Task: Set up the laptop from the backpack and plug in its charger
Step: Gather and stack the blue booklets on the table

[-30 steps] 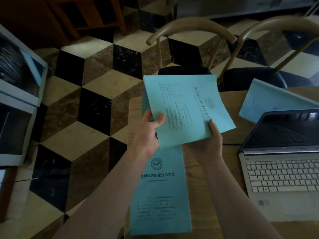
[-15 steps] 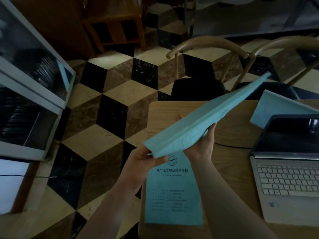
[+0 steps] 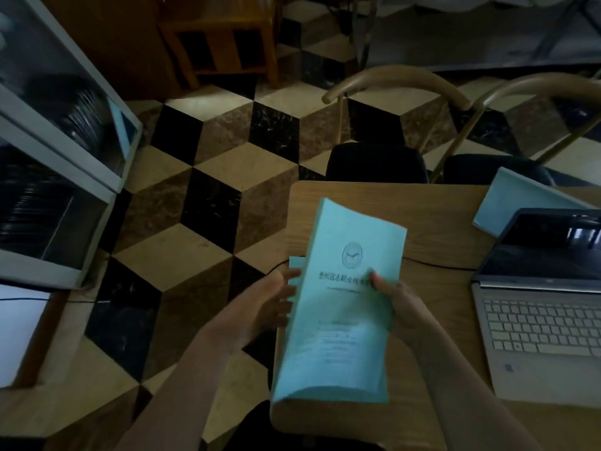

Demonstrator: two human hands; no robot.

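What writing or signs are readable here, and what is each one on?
Blue booklet held by both hands: a round emblem near the top, with a line of Chinese characters under it, too blurred to read.
Same cover, lower part: several short printed lines, too small and blurred to read.
Laptop: markings on the keys and a small sticker below the keyboard, unreadable.
Second blue booklet behind the laptop: no text visible.

booklet (image 3: 338, 320): pale teal cover you've got there, dark round emblem and dark print lines on it
second booklet (image 3: 510, 203): same pale teal, plain as far as you can see
laptop (image 3: 540, 336): silver body, whitish keys, black screen
surface (image 3: 432, 222): light wood grain
floor (image 3: 208, 203): cube-pattern tiles in black, cream and brown marble
chairs (image 3: 390, 83): tan curved backs, black seats
cable (image 3: 439, 265): black
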